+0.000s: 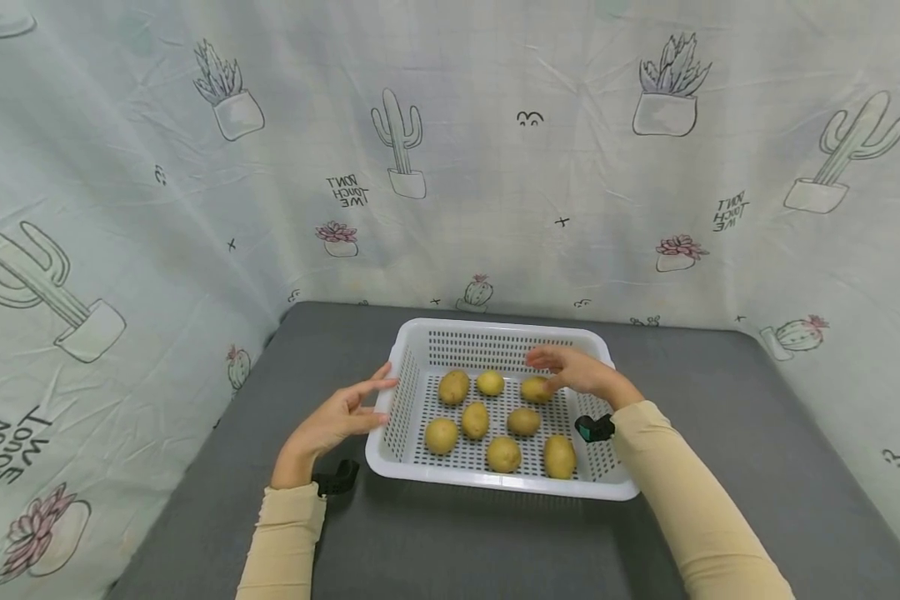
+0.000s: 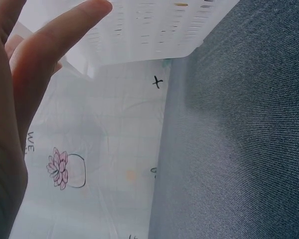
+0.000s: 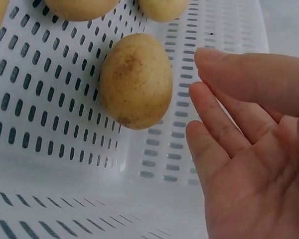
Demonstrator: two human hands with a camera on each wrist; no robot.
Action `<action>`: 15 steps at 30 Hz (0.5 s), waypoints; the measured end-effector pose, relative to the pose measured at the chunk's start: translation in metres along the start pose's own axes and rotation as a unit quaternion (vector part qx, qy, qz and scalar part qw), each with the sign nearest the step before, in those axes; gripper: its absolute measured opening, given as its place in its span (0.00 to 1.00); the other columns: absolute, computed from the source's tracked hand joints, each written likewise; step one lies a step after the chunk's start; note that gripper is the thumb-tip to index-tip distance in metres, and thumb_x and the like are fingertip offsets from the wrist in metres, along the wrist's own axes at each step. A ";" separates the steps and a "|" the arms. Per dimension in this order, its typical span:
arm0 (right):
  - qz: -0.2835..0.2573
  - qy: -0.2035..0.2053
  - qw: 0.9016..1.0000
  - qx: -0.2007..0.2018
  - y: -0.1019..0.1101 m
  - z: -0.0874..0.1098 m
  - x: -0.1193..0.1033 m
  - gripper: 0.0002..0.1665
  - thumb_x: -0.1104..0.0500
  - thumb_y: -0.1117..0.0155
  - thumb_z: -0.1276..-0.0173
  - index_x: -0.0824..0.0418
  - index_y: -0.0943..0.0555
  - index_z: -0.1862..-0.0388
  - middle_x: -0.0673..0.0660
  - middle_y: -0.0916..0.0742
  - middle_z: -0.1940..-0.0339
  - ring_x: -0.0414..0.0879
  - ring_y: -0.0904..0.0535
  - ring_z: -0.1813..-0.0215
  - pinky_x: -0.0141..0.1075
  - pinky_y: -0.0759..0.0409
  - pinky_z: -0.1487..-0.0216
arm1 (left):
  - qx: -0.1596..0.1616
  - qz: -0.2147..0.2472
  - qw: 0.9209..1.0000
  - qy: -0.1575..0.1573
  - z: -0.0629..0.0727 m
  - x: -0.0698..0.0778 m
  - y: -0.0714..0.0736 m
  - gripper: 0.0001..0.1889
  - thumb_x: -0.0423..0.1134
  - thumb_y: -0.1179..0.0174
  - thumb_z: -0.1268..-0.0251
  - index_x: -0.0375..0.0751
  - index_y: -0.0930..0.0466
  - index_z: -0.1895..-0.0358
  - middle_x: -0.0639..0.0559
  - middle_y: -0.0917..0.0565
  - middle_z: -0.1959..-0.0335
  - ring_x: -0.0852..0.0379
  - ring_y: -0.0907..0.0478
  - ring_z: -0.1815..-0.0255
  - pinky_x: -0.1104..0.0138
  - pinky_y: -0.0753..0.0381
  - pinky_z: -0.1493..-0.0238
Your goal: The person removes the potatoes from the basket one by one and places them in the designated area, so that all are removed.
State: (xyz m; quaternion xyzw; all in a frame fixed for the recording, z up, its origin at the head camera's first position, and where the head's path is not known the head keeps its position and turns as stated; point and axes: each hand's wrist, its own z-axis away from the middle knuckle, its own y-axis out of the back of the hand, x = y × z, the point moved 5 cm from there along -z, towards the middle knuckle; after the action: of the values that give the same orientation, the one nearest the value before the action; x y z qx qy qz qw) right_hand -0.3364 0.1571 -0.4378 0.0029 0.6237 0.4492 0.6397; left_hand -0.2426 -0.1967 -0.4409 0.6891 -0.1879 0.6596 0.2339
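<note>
A white perforated plastic basket (image 1: 495,481) sits on a grey cloth-covered surface, with several yellow potatoes (image 1: 503,455) spread over its floor. My left hand (image 1: 330,425) is at the basket's left side, fingers and thumb spread, fingertips right at the rim. In the left wrist view its thumb (image 2: 65,37) overlaps the basket wall (image 2: 144,30). Over the basket's right part hovers my right hand (image 1: 581,372), holding nothing, its fingers loosely extended. Close to them lies a potato (image 1: 534,390); the right wrist view shows a gap between the fingertips and a brown-marked potato (image 3: 136,82).
A pale curtain (image 1: 480,167) printed with cacti and succulents hangs behind and along both sides. The grey surface (image 1: 480,542) extends around the basket. Black wrist camera mounts (image 1: 337,477) sit by both wrists, the right one over the basket.
</note>
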 end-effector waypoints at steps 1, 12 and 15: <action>0.004 -0.001 1.000 -0.003 0.000 -0.001 0.000 0.33 0.71 0.41 0.39 0.67 0.34 0.33 0.66 0.28 0.32 0.64 0.37 0.30 0.58 0.39 0.33 | 0.000 0.000 1.000 0.000 0.000 0.000 0.000 0.34 0.30 0.43 0.34 0.30 0.47 0.28 0.51 0.65 0.22 0.35 0.24 0.44 0.64 0.21 0.50; 0.052 0.002 0.998 -0.037 -0.001 -0.008 0.002 0.35 0.75 0.40 0.44 0.68 0.32 0.34 0.66 0.26 0.34 0.64 0.34 0.31 0.58 0.40 0.33 | 0.008 -0.007 1.000 0.012 0.001 0.001 -0.002 0.34 0.32 0.42 0.35 0.33 0.45 0.28 0.52 0.64 0.21 0.32 0.26 0.44 0.65 0.21 0.50; 0.060 -0.002 0.997 -0.049 -0.002 -0.010 0.003 0.36 0.76 0.41 0.45 0.67 0.32 0.34 0.66 0.26 0.34 0.64 0.36 0.31 0.57 0.39 0.33 | 0.008 -0.010 1.000 0.005 0.000 0.002 -0.002 0.34 0.31 0.42 0.35 0.33 0.45 0.28 0.51 0.63 0.21 0.32 0.26 0.44 0.66 0.21 0.50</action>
State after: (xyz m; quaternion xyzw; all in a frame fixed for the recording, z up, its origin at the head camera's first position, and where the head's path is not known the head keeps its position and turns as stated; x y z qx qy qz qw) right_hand -0.3437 0.1523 -0.4434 0.0098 0.5982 0.5171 0.6121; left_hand -0.2411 -0.1955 -0.4394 0.6899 -0.1744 0.6619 0.2356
